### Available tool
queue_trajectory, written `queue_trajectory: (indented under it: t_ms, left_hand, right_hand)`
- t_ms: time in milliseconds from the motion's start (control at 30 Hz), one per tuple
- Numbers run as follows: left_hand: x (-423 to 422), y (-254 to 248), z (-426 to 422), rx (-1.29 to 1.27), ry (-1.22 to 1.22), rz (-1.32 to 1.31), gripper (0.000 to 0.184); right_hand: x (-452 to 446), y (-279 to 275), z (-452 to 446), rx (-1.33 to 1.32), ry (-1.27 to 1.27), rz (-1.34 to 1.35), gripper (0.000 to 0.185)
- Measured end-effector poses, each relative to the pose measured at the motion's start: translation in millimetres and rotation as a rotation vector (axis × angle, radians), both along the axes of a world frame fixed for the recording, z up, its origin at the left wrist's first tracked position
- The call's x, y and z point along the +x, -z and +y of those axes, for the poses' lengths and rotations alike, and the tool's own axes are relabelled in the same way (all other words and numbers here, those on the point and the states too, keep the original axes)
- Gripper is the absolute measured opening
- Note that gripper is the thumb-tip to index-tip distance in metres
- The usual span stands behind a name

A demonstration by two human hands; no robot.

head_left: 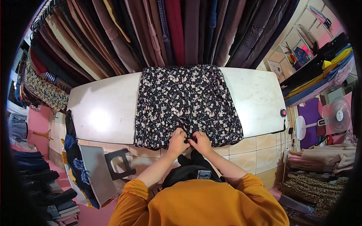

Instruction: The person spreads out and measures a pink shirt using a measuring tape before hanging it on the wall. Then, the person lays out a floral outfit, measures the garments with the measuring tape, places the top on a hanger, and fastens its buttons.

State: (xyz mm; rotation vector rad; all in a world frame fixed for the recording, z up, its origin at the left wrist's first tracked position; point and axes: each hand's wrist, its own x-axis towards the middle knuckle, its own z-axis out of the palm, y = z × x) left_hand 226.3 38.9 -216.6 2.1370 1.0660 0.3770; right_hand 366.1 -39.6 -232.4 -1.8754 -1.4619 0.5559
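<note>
A black garment [184,94] with a small white-and-pink flower print lies spread over the white table, its near edge hanging a little past the front. Its exact kind is hard to make out. At the middle of that near edge, my left hand [177,141] is closed with bent fingers on the cloth. Close beside it on the right, my right hand [201,142] pinches the same edge. The fabric is gathered into small folds between the two hands, and the fingertips are partly hidden.
The white table [102,109] reaches out on both sides. Many trousers [177,34] hang behind it. A small round pink-and-black object [283,112] sits at its right edge. A chair [120,165] stands front left, a fan [338,115] at right, folded clothes [313,192] lower right.
</note>
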Motion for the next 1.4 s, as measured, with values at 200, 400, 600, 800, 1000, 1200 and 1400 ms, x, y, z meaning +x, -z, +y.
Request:
queue_trajectory:
  t_ms: [200,400,600,800,1000,1200,1400]
  left_hand:
    - [0.2,6.4,0.5,0.055,-0.035,0.004,0.019]
    - [-11.8,25.2,7.7,0.012,-0.089,-0.024,0.012]
    - [-30.5,59.4,14.3,-0.676,-0.181,-0.331,0.013]
    - [-34.3,52.9,11.0,-0.793,-0.260,-0.401,0.013]
    - [-34.3,58.8,10.9,-0.838,-0.257,-0.435,0.014]
    - [-36.7,73.6,7.7,-0.745,-0.239,-0.412,0.015]
    - [-37.3,73.7,9.7,-0.768,-0.241,-0.385,0.016]
  right_hand:
    - [8.8,17.0,2.5,-0.013,0.006,0.038,0.011]
    - [26.1,12.7,-4.2,-0.253,0.091,0.366,0.005]
    - [18.7,4.8,-4.5,0.036,0.016,-0.083,0.007]
    - [14.2,1.3,-1.8,-0.091,0.103,-0.116,0.016]
    - [24.7,19.1,1.1,-0.166,-0.075,0.965,0.016]
    - [25.7,10.9,-6.9,-0.086,-0.144,0.251,0.018]
    - [9.6,-14.4,-4.4,0.033,-0.065,-0.019,0.016]
